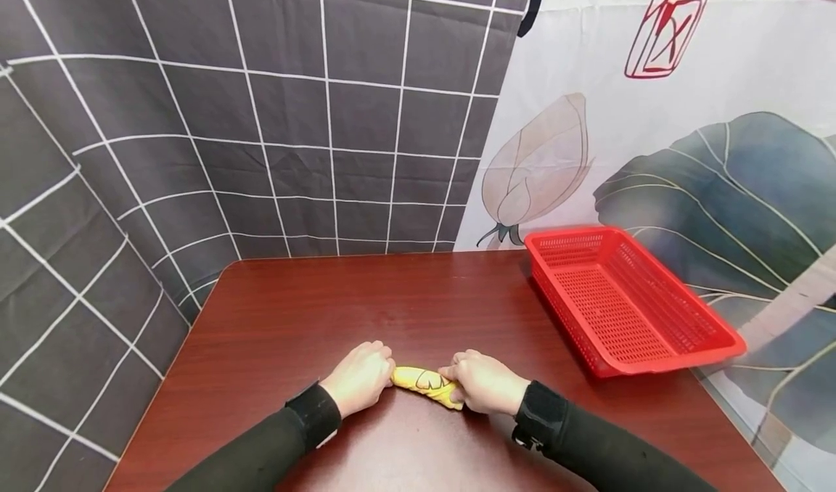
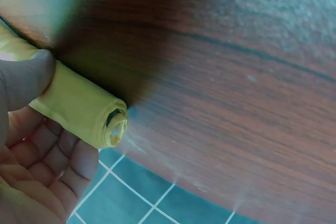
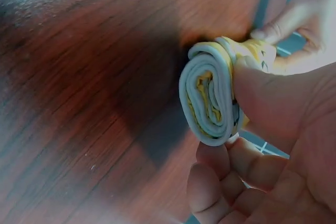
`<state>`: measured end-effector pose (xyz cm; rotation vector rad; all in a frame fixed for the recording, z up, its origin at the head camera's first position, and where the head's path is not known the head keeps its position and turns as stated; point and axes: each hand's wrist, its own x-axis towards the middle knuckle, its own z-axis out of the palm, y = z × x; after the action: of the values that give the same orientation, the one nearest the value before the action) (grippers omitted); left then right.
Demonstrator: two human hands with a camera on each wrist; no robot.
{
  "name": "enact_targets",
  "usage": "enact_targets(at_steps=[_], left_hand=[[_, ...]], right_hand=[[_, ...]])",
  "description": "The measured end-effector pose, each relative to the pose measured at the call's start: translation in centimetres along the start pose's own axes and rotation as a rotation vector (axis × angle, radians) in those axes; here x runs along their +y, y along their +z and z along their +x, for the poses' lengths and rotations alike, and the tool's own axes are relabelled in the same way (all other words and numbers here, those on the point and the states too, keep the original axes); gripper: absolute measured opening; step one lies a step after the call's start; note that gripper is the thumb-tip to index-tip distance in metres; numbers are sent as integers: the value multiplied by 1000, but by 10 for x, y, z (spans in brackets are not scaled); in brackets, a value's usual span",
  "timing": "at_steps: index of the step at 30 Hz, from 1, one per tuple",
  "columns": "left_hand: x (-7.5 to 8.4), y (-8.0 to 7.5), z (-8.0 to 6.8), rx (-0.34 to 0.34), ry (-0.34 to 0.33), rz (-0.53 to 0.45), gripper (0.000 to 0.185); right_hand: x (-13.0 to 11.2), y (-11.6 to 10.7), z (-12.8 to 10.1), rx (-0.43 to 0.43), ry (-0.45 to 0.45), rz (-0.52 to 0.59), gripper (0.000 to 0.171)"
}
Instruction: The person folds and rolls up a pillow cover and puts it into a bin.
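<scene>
A rolled-up yellow cloth [image 1: 421,381] with a dark printed pattern lies between the two hands over the table. My left hand [image 1: 361,379] grips its left end, thumb on top and fingers curled beneath. In the left wrist view the narrow coiled end of the cloth [image 2: 86,103] sticks out past the thumb. At the other end, my right hand [image 1: 485,384] pinches the roll between thumb and fingers. The right wrist view shows that thicker end of the cloth [image 3: 210,95], its layers white and yellow in a flattened spiral.
A red plastic basket [image 1: 708,347] with perforated walls stands at the right side of the reddish-brown wooden table [image 1: 313,303]. Dark cloth with a white grid [image 1: 366,115] hangs behind and to the left; a white sheet with plant prints [image 1: 555,64] hangs at the right.
</scene>
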<state>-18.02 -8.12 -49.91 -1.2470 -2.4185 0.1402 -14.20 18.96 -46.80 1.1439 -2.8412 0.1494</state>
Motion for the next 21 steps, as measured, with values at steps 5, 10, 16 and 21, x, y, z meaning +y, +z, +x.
enact_targets(at_steps=[5,10,16,21], left_hand=[[-1,2,1,7,17,4,20],[-4,5,-2,63,37,11,21],[-6,10,-8,204,136,33,23],[-4,13,-6,333,214,77,18]], right_hand=[[3,-3,2,-48,-4,30,32],[7,1,13,-110,20,222,9],[15,10,26,-252,168,598,22],[21,12,33,-339,221,831,29]])
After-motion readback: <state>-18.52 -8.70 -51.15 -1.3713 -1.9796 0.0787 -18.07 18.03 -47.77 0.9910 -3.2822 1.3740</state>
